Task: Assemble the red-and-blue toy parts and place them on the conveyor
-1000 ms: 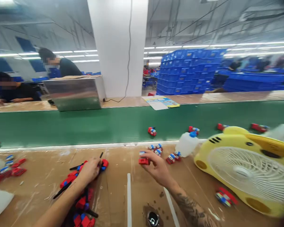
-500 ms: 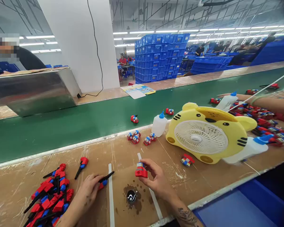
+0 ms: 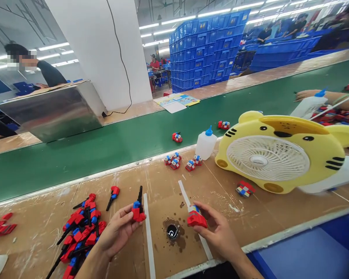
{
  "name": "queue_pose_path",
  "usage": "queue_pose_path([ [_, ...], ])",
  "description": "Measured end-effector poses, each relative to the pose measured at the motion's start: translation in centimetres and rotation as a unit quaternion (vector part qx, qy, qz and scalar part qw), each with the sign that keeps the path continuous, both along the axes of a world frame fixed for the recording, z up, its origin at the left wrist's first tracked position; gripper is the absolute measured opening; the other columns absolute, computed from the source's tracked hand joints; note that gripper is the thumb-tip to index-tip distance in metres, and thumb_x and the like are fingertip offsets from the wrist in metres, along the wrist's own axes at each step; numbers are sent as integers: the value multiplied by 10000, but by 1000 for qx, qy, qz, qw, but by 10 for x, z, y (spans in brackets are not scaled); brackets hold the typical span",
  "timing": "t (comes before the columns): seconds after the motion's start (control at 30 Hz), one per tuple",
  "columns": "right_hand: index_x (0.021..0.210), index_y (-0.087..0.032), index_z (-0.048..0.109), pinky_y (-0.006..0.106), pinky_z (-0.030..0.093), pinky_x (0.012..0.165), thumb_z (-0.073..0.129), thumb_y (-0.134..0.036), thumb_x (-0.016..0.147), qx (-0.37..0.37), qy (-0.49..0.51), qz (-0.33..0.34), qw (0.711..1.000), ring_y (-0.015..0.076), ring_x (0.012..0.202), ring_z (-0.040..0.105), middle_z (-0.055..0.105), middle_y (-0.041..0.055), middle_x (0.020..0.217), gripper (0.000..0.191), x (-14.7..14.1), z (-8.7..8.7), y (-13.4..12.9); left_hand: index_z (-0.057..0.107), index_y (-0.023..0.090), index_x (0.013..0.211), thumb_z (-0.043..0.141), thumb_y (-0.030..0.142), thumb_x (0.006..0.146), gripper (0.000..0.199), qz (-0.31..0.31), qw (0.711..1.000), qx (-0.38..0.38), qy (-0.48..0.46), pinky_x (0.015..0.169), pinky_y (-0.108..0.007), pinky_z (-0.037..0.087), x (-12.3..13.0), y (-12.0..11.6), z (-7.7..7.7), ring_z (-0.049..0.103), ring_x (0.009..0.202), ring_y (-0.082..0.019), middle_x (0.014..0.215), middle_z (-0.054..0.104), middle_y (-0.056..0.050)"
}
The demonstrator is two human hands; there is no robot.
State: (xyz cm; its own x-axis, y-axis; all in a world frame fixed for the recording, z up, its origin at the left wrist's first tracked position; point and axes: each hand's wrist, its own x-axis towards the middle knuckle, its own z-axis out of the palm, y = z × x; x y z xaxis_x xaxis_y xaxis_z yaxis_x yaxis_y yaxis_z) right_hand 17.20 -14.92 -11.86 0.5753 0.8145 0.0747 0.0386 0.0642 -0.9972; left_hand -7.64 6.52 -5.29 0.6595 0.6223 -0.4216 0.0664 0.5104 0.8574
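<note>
My left hand (image 3: 120,228) grips a small red and blue toy part with a black rod (image 3: 138,209), its rod pointing up. Between the thumb and fingers of my right hand (image 3: 218,228) is a red toy block piece with blue, white and grey bits (image 3: 196,217). On the board between the hands lies a small black cup (image 3: 172,231) of shiny dark liquid, with wet spots around it. To the left of my left hand is a pile of red, blue and black rod parts (image 3: 80,232); a single one (image 3: 113,197) lies apart from it.
Several red and white toy pieces (image 3: 174,161) lie beside a white squeeze bottle (image 3: 206,144). A yellow animal-faced fan (image 3: 275,153) stands at the right. Beyond runs a green conveyor belt (image 3: 128,145) carrying pieces. At far right another person's hand (image 3: 306,95) reaches over the belt.
My left hand has lifted the rod part from beside the pile and turned it upright. My right hand still holds its block piece. The whole view has shifted slightly.
</note>
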Motion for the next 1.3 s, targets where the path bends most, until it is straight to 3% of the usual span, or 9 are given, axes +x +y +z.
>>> queue_pose_path([
  [0.13,1223,-225,664,469,536,984,819,-395,730,3,13,-2,1000,298,1096,667,686,140,1222,544,-5,-3,-5,719,176,1087,856,394,667,493,-32,996,-51,-72,943,-402,521,8,-18,2,668,1014,-272,1157,672,-126],
  [0.3,1246,-225,656,450,540,976,811,-383,744,4,4,15,1000,287,1078,669,686,132,1211,549,-7,-5,-8,681,215,1182,799,456,729,526,-128,979,159,18,1037,-490,468,20,-29,9,602,1150,-326,1235,655,-132],
  [0.43,1224,-228,672,450,532,986,815,-377,733,-8,-12,-1,1000,284,1081,665,684,126,1216,533,-4,-6,-10,619,293,1278,555,285,922,362,-339,803,487,63,1053,-432,444,40,-42,31,521,1222,-291,1316,594,-104],
  [0.53,1221,-235,674,445,528,990,806,-362,740,-17,-29,-14,999,283,1106,653,669,127,1239,514,-1,-7,-11,588,298,1287,495,177,904,412,-432,678,590,75,945,-388,485,57,-52,40,559,1081,-275,1226,625,-102],
  [0.73,1256,-273,648,437,486,1034,786,-294,763,-16,-56,-2,998,271,1175,614,650,102,1281,512,6,-5,-14,621,269,1191,607,135,766,445,-467,612,631,92,907,-403,473,72,-60,36,560,987,-301,1122,646,-122],
  [0.83,1269,-263,628,447,473,1046,777,-290,773,-14,-26,-1,1000,271,1181,609,640,109,1293,519,6,-5,-15,592,281,1247,572,157,819,446,-472,630,609,90,930,-391,472,67,-57,35,550,1028,-289,1163,627,-113],
  [0.97,1334,-254,556,429,485,1022,743,-257,786,14,34,12,999,250,1135,627,618,119,1300,578,4,-6,-13,556,317,1292,477,200,939,380,-413,745,518,75,1025,-364,445,47,-46,27,513,1189,-256,1309,557,-88],
  [1.13,1326,-245,559,364,497,948,772,-264,723,2,61,8,998,237,1098,603,592,89,1240,640,-1,2,-2,598,261,1271,650,397,887,410,-198,941,275,16,1085,-396,420,26,-40,-1,519,1255,-293,1338,575,-87],
  [1.3,1271,-269,568,305,491,787,782,-399,755,7,270,40,962,190,904,620,677,49,1045,573,-10,11,12,690,208,1143,857,382,681,521,43,997,23,-60,1057,-435,447,38,-57,-7,583,1181,-323,1201,675,-107],
])
